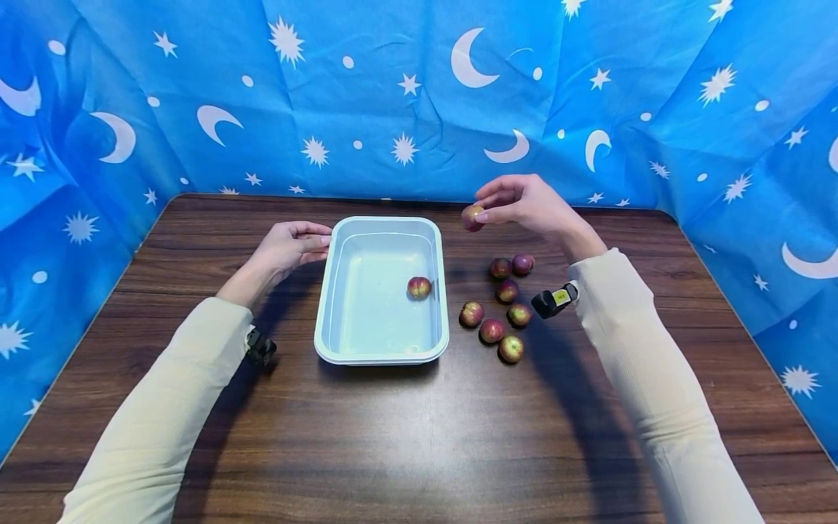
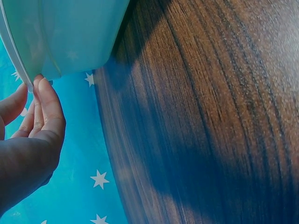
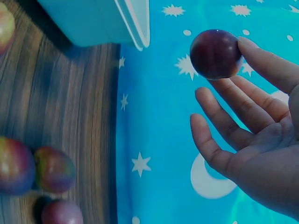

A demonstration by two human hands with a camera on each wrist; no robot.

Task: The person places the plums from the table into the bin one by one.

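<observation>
My left hand [image 1: 292,247] pinches the left rim of a white rectangular tub [image 1: 373,349]; in the left wrist view thumb and fingertips meet at the rim [image 2: 24,77]. My right hand [image 1: 524,204] holds a reddish plum [image 1: 472,217] between thumb and fingertips, raised to the right of the tub's far corner. The right wrist view shows this plum [image 3: 216,54] dark red and round, the other fingers spread below it. One red-yellow plum [image 1: 419,287] lies inside the tub near its right wall.
Several more plums [image 1: 492,331] lie loosely grouped on the dark wooden table [image 1: 393,437], right of the tub and below my right hand. A blue cloth [image 1: 393,94] with white moons and stars hangs behind the table and along both sides.
</observation>
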